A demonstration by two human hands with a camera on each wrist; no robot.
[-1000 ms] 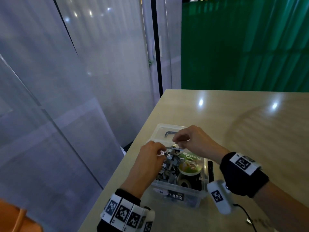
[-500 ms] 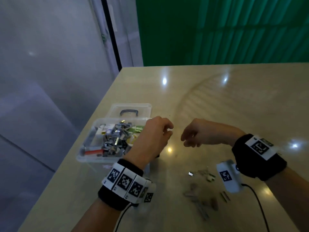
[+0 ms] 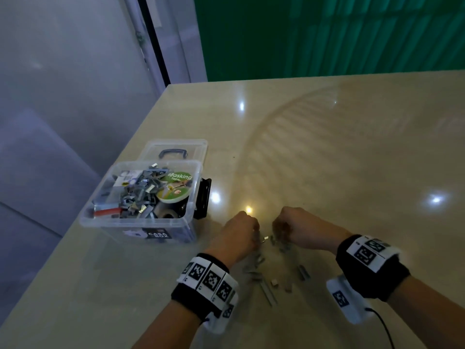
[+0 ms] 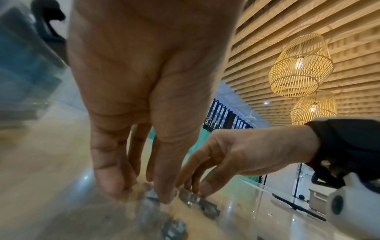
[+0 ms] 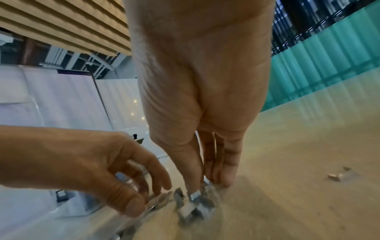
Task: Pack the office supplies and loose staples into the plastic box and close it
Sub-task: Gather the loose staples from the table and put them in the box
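Head view: we are seeing loose staples (image 3: 270, 280) lying scattered on the beige surface (image 3: 339, 157), nearest to us, between the two wristbands. Just beyond them the left hand (image 3: 239, 235) and right hand (image 3: 299, 230) are coming down close together over the far end of the pile, knuckles up. We are reading the left wrist view as the left hand (image 4: 144, 97) pointing its fingertips (image 4: 164, 194) down onto the staple strips (image 4: 197, 201), thumb and fingers closing toward a pinch; whether a strip is actually held we cannot tell, the frame is blurring. Right wrist view is showing the right hand (image 5: 197, 97) with fingertips (image 5: 226, 177) pressing together onto a small clump of staples (image 5: 195, 206), seemingly pinching it. One stray staple piece (image 5: 339, 176) is lying apart to the side.

Farther left on the surface the clear plastic box (image 3: 141, 222) is standing open, well apart from the hands. It is holding a heap of staples (image 3: 141, 195), a masking tape roll (image 3: 176, 187) and a red-handled item (image 3: 108, 212). Its lid (image 3: 178, 149) with a dark handle is lying just behind it, touching the back edge. Beyond the surface a green wall (image 3: 327, 34) is standing.
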